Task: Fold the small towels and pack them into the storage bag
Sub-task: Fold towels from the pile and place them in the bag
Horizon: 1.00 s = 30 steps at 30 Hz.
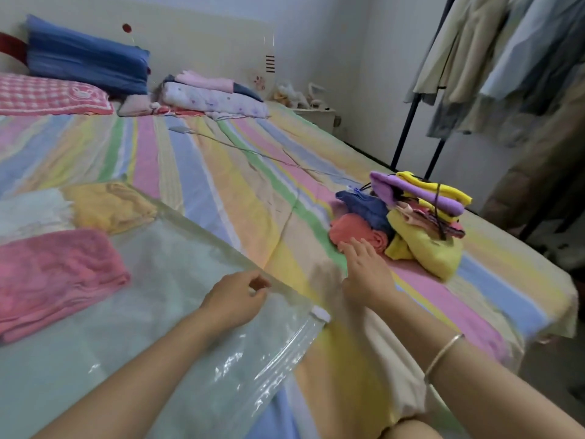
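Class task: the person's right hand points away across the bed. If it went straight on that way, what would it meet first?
Most likely the coral towel: the right hand already has its fingertips at that towel's near edge.

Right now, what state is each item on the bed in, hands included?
storage bag: flat on bed, slider at corner
pink towel: folded, inside bag
yellow towel: folded, inside bag
white towel: inside bag
towel pile: heaped, outside bag
coral towel: bunched, unfolded
left hand: pinching the bag's edge
right hand: open, fingertips on the coral towel
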Tool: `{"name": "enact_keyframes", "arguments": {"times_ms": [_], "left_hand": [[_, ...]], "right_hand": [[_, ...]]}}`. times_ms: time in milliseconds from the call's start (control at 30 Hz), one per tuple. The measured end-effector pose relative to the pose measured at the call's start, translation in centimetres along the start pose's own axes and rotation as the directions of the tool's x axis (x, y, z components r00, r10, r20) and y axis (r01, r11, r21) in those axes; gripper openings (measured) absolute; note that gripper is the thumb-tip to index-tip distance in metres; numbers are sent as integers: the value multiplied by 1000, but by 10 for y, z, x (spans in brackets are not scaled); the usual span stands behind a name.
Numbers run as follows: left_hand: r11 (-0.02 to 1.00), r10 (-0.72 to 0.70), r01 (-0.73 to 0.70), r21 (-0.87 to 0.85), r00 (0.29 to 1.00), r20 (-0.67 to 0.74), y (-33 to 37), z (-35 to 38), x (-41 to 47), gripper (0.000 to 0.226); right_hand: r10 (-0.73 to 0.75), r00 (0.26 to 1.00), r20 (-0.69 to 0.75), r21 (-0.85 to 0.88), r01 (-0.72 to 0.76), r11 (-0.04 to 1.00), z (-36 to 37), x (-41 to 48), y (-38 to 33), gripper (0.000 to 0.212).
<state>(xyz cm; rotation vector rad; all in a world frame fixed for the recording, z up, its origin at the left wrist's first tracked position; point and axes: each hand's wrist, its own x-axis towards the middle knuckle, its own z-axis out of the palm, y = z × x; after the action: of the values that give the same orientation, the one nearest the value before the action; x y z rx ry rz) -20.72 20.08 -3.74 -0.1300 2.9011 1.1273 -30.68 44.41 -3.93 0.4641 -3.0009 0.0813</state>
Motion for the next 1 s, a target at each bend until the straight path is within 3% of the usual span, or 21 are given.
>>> {"name": "enact_keyframes", "arguments": {"times_ms": [67, 167, 267, 433, 567, 700, 800, 833, 900, 1000], "left_hand": [[999, -38, 39, -16, 996, 76, -12, 8, 6, 13], [991, -77, 90, -96, 988, 131, -22, 10, 17, 10], [945, -174, 212, -250, 971, 167, -28, 12, 25, 14], [910, -200, 251, -330, 963, 180, -32, 17, 30, 12], [886, -212, 279, -369, 954, 213, -29, 15, 30, 12], [862, -218, 298, -410, 948, 231, -26, 12, 28, 14], [860, -215, 293, -418, 950, 225, -26, 10, 26, 16], [865, -209, 285, -413, 953, 220, -25, 9, 25, 17], [857, -191, 267, -440, 959, 210, -22, 6, 20, 23], [660, -214, 268, -702, 963, 166, -16, -7, 8, 33]], "right_hand": [[-12, 999, -32, -162, 6, 987, 11, 16, 11, 67], [-37, 998, -53, -274, 21, 961, 20, 40, 28, 62], [-25, 997, -67, -283, 5, 959, 28, 62, 37, 58], [29, 982, -189, -181, -64, 981, 50, 92, 50, 54], [-11, 951, -310, -210, -57, 976, 46, 98, 38, 20], [78, 949, -307, 21, -76, 997, 15, 82, 11, 11], [53, 958, -282, 315, 40, 948, -10, 63, -31, 30], [15, 954, -300, 332, 89, 939, -18, 57, -49, 36], [-20, 954, -299, 355, 130, 926, -27, 51, -79, 26], [67, 972, -225, 638, 95, 764, -50, 46, -113, 19]]}}
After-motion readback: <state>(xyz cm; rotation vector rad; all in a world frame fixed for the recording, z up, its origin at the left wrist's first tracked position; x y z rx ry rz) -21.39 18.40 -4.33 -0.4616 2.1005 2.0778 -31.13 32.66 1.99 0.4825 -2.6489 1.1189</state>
